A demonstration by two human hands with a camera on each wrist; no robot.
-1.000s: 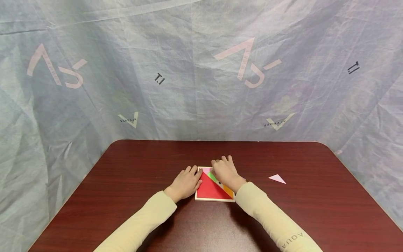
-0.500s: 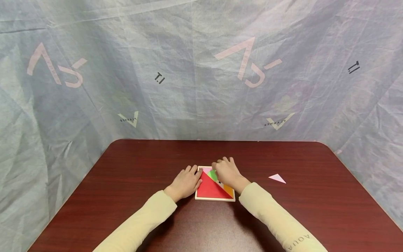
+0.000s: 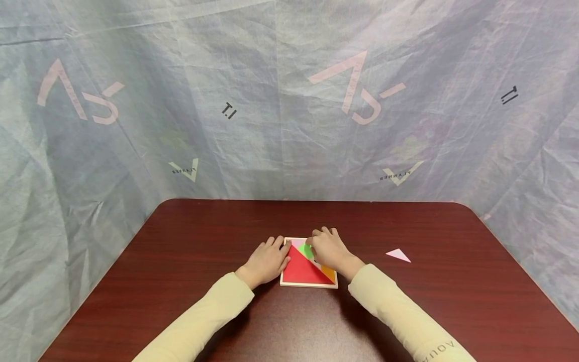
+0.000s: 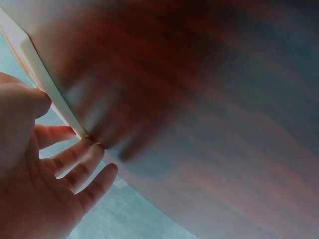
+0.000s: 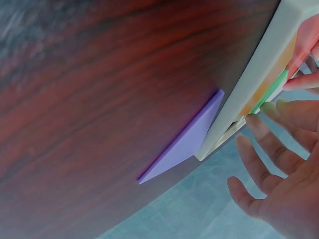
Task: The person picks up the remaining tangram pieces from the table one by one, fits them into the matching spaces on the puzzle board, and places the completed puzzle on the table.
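Observation:
A square wooden tray lies on the dark red table, holding a big red triangle, a green piece, an orange piece and a pink corner piece. My left hand rests flat on the table with its fingers against the tray's left edge. My right hand lies over the tray's far right part, its fingertips touching the green piece. A purple piece lies on the table against the tray's outer wall; it is hidden in the head view.
A loose pink triangle lies on the table to the right of the tray. A pale printed sheet hangs behind the table and around its sides.
My right hand and forearm have shifted slightly to the right over the tray, uncovering more of the green piece. The left hand has stayed put.

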